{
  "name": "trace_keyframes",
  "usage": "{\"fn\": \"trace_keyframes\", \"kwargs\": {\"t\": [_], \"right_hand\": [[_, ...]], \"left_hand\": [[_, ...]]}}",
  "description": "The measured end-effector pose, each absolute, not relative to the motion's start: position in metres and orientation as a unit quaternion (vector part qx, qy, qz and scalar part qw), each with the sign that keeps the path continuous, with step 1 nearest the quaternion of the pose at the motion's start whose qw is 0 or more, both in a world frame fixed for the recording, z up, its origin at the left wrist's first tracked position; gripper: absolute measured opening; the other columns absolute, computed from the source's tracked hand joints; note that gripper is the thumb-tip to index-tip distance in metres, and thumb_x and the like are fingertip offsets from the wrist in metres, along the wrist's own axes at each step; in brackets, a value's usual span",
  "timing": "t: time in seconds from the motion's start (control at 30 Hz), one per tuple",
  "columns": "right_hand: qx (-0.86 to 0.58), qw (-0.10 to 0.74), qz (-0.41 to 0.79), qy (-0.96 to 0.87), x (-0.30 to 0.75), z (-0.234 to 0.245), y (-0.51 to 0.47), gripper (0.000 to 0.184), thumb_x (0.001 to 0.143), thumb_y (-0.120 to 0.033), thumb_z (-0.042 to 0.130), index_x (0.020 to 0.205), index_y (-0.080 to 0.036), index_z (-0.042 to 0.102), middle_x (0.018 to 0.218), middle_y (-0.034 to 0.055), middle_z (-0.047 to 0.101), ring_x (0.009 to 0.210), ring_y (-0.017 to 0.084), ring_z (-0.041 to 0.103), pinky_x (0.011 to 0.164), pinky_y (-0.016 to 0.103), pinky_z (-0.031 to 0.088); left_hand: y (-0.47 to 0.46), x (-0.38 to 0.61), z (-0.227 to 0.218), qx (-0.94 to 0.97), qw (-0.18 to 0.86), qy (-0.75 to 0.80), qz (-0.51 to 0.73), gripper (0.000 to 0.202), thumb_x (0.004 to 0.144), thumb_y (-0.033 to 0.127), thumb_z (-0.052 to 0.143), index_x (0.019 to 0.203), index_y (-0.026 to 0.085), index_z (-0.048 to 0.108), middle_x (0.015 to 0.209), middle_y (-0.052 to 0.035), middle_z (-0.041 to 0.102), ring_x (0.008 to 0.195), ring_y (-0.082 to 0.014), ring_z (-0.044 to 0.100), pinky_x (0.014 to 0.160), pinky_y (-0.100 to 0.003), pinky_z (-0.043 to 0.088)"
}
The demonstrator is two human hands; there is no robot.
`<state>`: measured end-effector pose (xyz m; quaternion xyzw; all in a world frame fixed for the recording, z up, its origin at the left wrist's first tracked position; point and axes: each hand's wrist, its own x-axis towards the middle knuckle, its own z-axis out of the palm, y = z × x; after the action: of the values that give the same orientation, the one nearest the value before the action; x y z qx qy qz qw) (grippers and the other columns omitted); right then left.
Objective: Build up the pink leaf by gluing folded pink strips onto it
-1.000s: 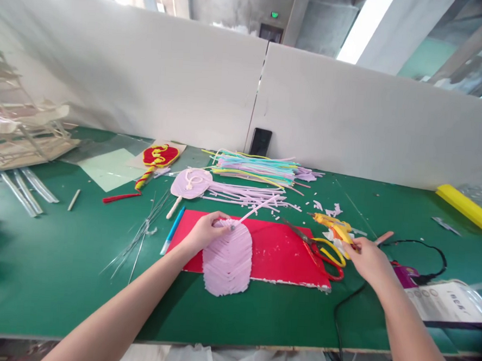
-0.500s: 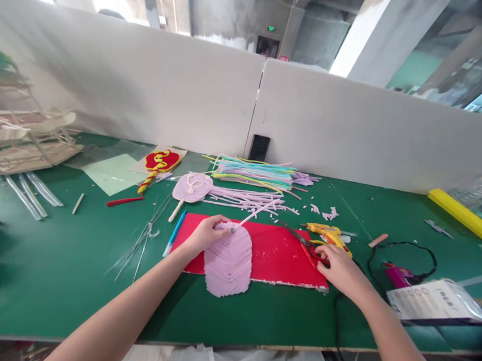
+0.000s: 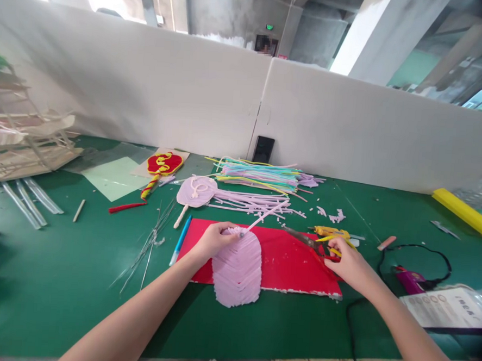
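Note:
My left hand [image 3: 222,243] is closed on the top edge of a lilac oval piece [image 3: 237,273] covered in slanting fuzzy strips. A loose lilac pipe cleaner [image 3: 265,217] sticks out from beside my fingertips, up and to the right. My right hand [image 3: 350,265] grips the red and yellow handles of dark-bladed scissors [image 3: 303,237], whose tips point left over a red board [image 3: 288,268]. The oval overlaps the board and hangs past its near edge. Just behind the scissors lies a yellow glue gun [image 3: 331,231].
Bundles of coloured pipe cleaners [image 3: 257,176] lie behind the board, beside a finished lilac fan [image 3: 197,191] and a red-yellow fan [image 3: 164,164]. Thin wires [image 3: 153,240] and a blue pen [image 3: 180,241] are at left. A black cable [image 3: 350,329] runs at right; a phone [image 3: 263,149] leans on the partition.
My right hand has taken hold of the scissors' handles and raised them slightly. My left hand keeps its pinch on the oval. The whole view has shifted a little.

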<state>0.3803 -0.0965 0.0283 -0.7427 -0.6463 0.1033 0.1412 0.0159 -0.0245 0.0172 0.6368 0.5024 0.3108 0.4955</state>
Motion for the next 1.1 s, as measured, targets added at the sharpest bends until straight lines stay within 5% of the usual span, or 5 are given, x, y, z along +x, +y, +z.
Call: {"fn": "trace_keyframes", "kwargs": {"t": [0.17, 0.37, 0.77, 0.97, 1.1], "right_hand": [[-0.714, 0.184, 0.187, -0.649, 0.352, 0.051, -0.108, 0.031, 0.074, -0.05, 0.058, 0.084, -0.023, 0.046, 0.076, 0.0017, 0.062, 0.069, 0.018, 0.059, 0.063, 0.028, 0.046], [-0.627, 0.057, 0.289, -0.721, 0.315, 0.068, -0.113, 0.039, 0.071, -0.055, 0.062, 0.092, -0.024, 0.051, 0.082, -0.0008, 0.058, 0.071, 0.015, 0.054, 0.066, 0.026, 0.047], [-0.618, 0.069, 0.354, -0.699, 0.314, 0.075, -0.098, 0.05, 0.08, -0.065, 0.043, 0.104, -0.023, 0.056, 0.103, 0.0075, 0.065, 0.097, 0.025, 0.061, 0.083, 0.032, 0.049], [-0.617, -0.019, 0.328, -0.715, 0.312, 0.079, -0.089, 0.041, 0.079, -0.06, 0.05, 0.081, -0.019, 0.058, 0.079, 0.0035, 0.064, 0.073, 0.021, 0.06, 0.064, 0.029, 0.044], [-0.595, -0.004, 0.349, -0.724, 0.307, 0.083, -0.087, 0.038, 0.077, -0.057, 0.055, 0.077, -0.019, 0.06, 0.079, 0.0026, 0.065, 0.071, 0.019, 0.057, 0.062, 0.026, 0.041]], "left_hand": [[-0.024, 0.018, 0.013, 0.622, 0.502, 0.506, 0.323, 0.036, 0.069, 0.045, 0.064, 0.089, 0.015, 0.07, 0.085, -0.0042, 0.071, 0.08, -0.0208, 0.064, 0.065, -0.024, 0.046], [-0.026, 0.017, 0.019, 0.602, 0.523, 0.503, 0.332, 0.035, 0.067, 0.045, 0.066, 0.083, 0.015, 0.07, 0.078, -0.0038, 0.069, 0.074, -0.0194, 0.063, 0.062, -0.024, 0.045], [-0.024, 0.017, 0.013, 0.581, 0.542, 0.503, 0.34, 0.034, 0.065, 0.044, 0.068, 0.083, 0.015, 0.068, 0.079, -0.004, 0.068, 0.071, -0.0175, 0.061, 0.058, -0.023, 0.045], [-0.026, 0.017, 0.017, 0.57, 0.562, 0.496, 0.335, 0.033, 0.065, 0.043, 0.069, 0.082, 0.014, 0.068, 0.076, -0.0033, 0.069, 0.07, -0.0169, 0.062, 0.06, -0.023, 0.045], [-0.028, 0.016, 0.017, 0.58, 0.568, 0.483, 0.329, 0.033, 0.065, 0.043, 0.069, 0.081, 0.014, 0.069, 0.078, -0.0038, 0.069, 0.073, -0.0173, 0.063, 0.062, -0.023, 0.046]]}}
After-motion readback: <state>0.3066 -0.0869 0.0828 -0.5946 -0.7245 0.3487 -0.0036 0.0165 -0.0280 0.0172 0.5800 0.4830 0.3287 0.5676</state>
